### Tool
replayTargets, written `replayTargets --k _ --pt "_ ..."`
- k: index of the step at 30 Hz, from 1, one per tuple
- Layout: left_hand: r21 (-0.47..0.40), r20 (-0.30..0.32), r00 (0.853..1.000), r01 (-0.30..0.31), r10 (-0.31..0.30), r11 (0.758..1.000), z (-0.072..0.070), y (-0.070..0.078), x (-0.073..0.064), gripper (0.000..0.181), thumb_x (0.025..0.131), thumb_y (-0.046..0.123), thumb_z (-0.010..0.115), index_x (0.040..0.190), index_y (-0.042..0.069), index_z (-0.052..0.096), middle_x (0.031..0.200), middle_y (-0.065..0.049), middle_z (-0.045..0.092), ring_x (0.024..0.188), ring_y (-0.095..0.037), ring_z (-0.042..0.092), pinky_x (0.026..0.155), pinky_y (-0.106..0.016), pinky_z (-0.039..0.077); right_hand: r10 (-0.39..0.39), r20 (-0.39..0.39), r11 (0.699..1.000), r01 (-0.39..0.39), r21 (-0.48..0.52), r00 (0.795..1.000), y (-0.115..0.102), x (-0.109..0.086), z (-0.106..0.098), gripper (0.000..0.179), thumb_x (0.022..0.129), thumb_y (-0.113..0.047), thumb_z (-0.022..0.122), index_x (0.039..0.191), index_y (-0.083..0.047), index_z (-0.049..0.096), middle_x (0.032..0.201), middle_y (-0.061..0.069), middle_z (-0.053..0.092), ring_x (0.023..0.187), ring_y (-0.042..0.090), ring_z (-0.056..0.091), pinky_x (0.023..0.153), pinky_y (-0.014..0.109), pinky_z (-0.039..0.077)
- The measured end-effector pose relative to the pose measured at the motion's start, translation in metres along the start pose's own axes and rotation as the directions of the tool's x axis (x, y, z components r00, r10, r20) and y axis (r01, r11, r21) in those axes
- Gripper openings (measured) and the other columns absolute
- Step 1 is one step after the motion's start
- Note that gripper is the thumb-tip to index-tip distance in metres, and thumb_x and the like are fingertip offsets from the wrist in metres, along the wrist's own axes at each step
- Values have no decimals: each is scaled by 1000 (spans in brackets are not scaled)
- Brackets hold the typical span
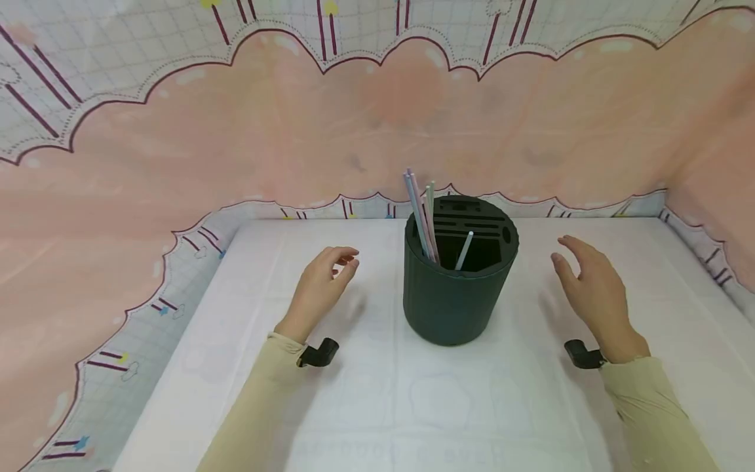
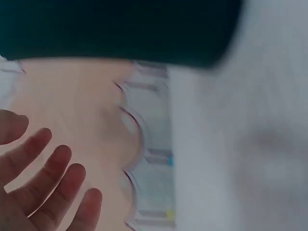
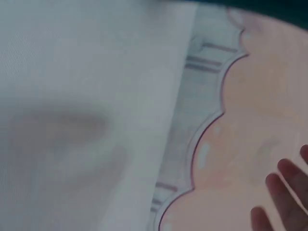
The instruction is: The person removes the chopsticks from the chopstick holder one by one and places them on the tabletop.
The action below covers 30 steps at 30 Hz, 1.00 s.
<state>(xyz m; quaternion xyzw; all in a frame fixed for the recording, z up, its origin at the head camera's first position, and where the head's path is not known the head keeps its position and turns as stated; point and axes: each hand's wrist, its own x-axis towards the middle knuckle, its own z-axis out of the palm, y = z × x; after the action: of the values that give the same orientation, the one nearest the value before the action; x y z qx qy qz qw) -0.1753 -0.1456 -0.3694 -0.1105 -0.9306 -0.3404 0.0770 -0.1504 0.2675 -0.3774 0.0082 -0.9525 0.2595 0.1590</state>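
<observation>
A dark green round desk organizer (image 1: pixel 451 308) stands upright on the white table, its top divided into slots and compartments. Several thin pastel sticks, perhaps pens or straws (image 1: pixel 420 216), lean in its left compartment, and one short pale stick (image 1: pixel 464 251) pokes out of the front opening. To the organizer's left, my left hand (image 1: pixel 321 282) hovers with relaxed fingers and touches nothing. On the other side, my right hand (image 1: pixel 596 295) is held apart from it, fingers loosely bent and holding nothing. Both wrist views show spread fingers, with the dark organizer (image 2: pixel 110 31) along the upper edge.
The white table (image 1: pixel 377 406) reaches back to a patterned cloth backdrop (image 1: pixel 383 131) in peach and white, which also rises along both sides. A black wrist camera (image 1: pixel 318 353) sits at the left cuff, another black camera (image 1: pixel 582 354) at the right.
</observation>
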Motion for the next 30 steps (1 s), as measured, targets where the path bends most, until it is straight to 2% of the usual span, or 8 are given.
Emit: replayTargets --k 4,6,11,13,16,19,25,30 --pt "-203 -98 990 -123 104 972 2 32 -4 21 93 31 53 107 20 63 103 7 60 97 -8 55 81 -30 49 -23 -141 978 52 203 990 -24 -10 10 38 97 -30 44 131 -14 51 132 12 52 117 36 49 92 54 39" --pt "-266 -120 983 -165 137 950 2 46 -6 21 93 32 52 106 20 64 104 9 59 98 -6 55 81 -31 49 -40 -180 957 89 276 983 -36 -13 14 35 97 -28 45 130 -18 52 130 6 54 115 31 52 94 42 42" --pt "-381 -158 978 -187 135 906 2 70 -11 22 93 34 52 105 21 64 106 11 59 102 -4 54 85 -32 48 -82 -204 895 162 415 975 -65 -20 21 38 97 -24 45 135 -27 46 134 -6 50 120 13 48 94 13 36" --pt "-406 -178 975 -196 133 892 2 78 -12 22 93 34 52 107 21 64 107 11 58 103 -4 53 86 -31 47 -120 -213 851 211 481 970 -75 -22 21 42 96 -22 45 138 -26 42 138 -6 46 125 11 43 98 15 35" --pt "-435 -202 968 -227 151 872 4 89 -11 24 93 32 53 110 18 63 111 8 57 106 -6 52 87 -31 47 -187 -235 761 292 579 954 -84 -23 21 46 96 -21 47 141 -19 37 144 -1 38 131 15 36 105 22 32" --pt "-443 -195 968 -233 160 866 7 98 -9 28 93 33 54 115 17 60 116 7 55 109 -5 50 88 -28 47 -224 -221 695 314 647 949 -92 -24 18 53 94 -26 51 143 -15 32 149 2 29 136 19 27 110 29 26" --pt "-436 -190 970 -222 151 872 13 106 -10 35 92 35 55 120 15 56 122 5 50 112 -6 48 88 -28 48 -225 -138 701 259 665 965 -110 -31 10 62 89 -32 59 139 -7 33 153 4 14 140 19 16 111 53 13" --pt "-447 -217 967 -219 133 867 17 109 -13 37 91 34 56 122 14 54 124 5 48 114 -7 47 87 -28 48 -235 -147 672 270 689 961 -113 -31 12 68 86 -40 61 132 1 33 153 8 14 139 20 20 112 49 15"
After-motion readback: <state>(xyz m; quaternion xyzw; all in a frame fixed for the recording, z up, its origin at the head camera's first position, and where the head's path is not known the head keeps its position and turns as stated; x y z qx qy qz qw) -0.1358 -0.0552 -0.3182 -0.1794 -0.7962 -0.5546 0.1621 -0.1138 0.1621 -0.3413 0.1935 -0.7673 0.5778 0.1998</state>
